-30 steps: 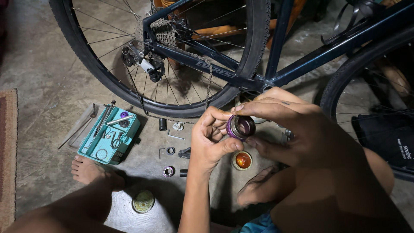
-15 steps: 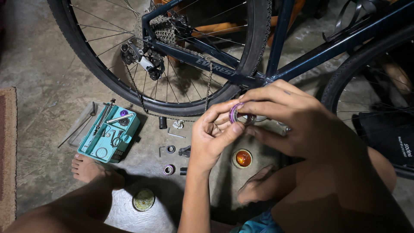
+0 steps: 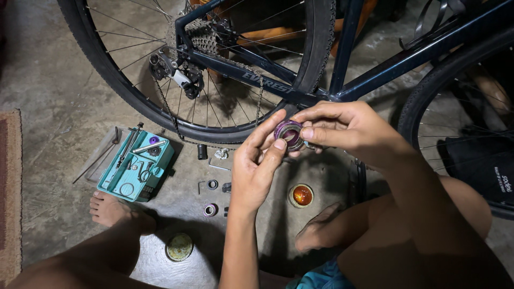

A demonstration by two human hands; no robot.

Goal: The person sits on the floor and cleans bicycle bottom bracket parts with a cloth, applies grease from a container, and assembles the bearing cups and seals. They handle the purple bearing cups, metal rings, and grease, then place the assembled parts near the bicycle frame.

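Rug edge (image 3: pixel 8 187) at far left, on concrete floor (image 3: pixel 53 80). Teal tool tray (image 3: pixel 135 167) beside bare foot (image 3: pixel 112 211), small tools inside. Round tin lid (image 3: pixel 179 246) lower, near leg. Small purple ring (image 3: pixel 210 210) and loose metal bits on floor below rear wheel (image 3: pixel 214 64) of blue bicycle. Left hand (image 3: pixel 254 166) raised, thumb and fingers closed on purple bearing cup (image 3: pixel 289 134), held in air in front of wheel. Right hand (image 3: pixel 350 131) pinches same cup from other side. Open orange grease pot (image 3: pixel 301 195) on floor under hands.
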